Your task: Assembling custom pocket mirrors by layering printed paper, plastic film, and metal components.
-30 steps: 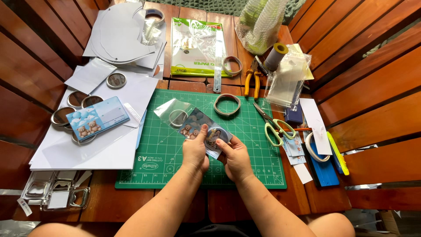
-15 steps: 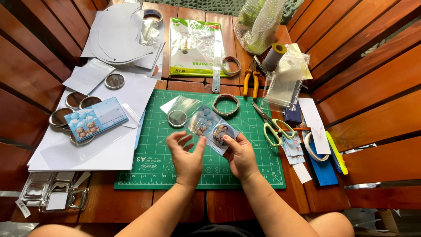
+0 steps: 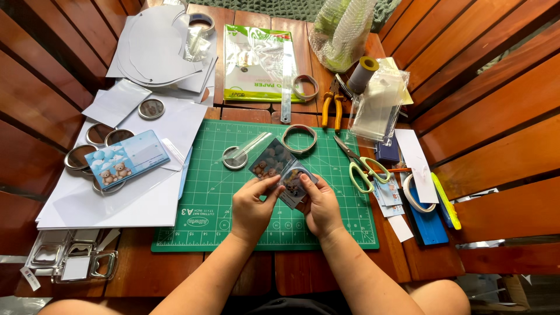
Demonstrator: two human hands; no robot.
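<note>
Head view. Both hands work over the green cutting mat [image 3: 233, 227], which lies on the slatted wooden bench [image 3: 175, 274]. The left hand [image 3: 252, 205] pinches the lower left edge of a small printed card in a clear sleeve [image 3: 272, 160]; the card shows small bears on a blue ground. The right hand [image 3: 318, 205] grips a second, similar sleeved card [image 3: 294, 184] from the right side, thumb on its face. The two cards overlap between the hands, raised slightly off the mat. Both hands are closed on the cards, close together, not touching each other as far as the view shows.

Surroundings. A clear strip and a round metal disc [image 3: 234, 158] lie on the mat just left of the cards. A metal ring [image 3: 299, 138] lies just beyond them. Scissors with pale green handles [image 3: 361, 169] lie to the right, on the mat's edge. Yellow-handled pliers [image 3: 332, 105] lie beyond the mat. To the left, on white sheets [image 3: 122, 204], rest a larger bear card [image 3: 125, 165] and several round metal tins [image 3: 108, 137].

Step in hand, as a judgement: aligning or separating the two sleeved cards. The next move calls for a steady pinch on the sleeve edges, with the printed faces kept clear of thumb pressure to avoid creasing.
</note>
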